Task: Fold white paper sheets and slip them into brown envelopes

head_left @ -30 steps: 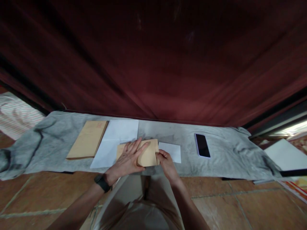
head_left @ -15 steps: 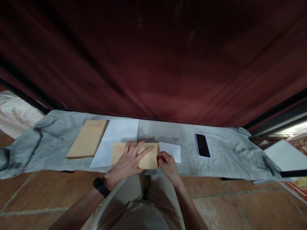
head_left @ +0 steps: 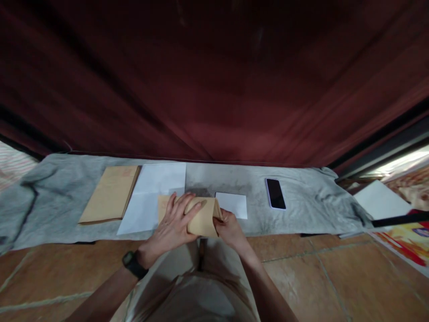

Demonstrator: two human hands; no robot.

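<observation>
A brown paper envelope [head_left: 204,214] lies close to my lap, bulging, with its right end gaping. Across its face rests my left hand [head_left: 176,219], fingers over the top edge and thumb along the front, holding it. My right hand [head_left: 229,228] is closed at the gaping end, its fingertips partly hidden by the paper. To the left of the envelope shows another flat brown piece [head_left: 163,205] with faint red print, partly under my left hand. A small white card or pad [head_left: 238,205] lies just beyond my right hand.
White paper sheets [head_left: 157,179] and a stack of brown envelopes [head_left: 109,192] lie to the left on the grey cloth [head_left: 221,174]. A phone [head_left: 275,193] is at the right. Behind hangs a dark red curtain [head_left: 214,107]. White paper [head_left: 382,200] sits at far right.
The view has shifted slightly, moving the things on the cloth leftward. The envelope's right end gapes wider and tilts more, with my right hand still at it. My left hand stays on the envelope.
</observation>
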